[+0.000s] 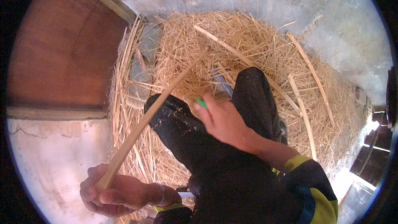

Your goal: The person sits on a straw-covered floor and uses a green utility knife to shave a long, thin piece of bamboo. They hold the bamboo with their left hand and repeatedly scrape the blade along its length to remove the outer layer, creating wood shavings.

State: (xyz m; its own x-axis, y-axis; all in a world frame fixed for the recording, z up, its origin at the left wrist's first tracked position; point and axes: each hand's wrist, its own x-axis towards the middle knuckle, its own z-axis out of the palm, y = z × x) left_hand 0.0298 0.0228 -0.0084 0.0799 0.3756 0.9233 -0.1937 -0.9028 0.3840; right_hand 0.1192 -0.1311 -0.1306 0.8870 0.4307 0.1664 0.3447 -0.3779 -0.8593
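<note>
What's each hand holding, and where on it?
Left hand grips a long bamboo strip at its near end. Right hand holds a green-handled tool by the handle; its blade is hidden.

The head view shows no package, label, sign or screen anywhere.
</note>
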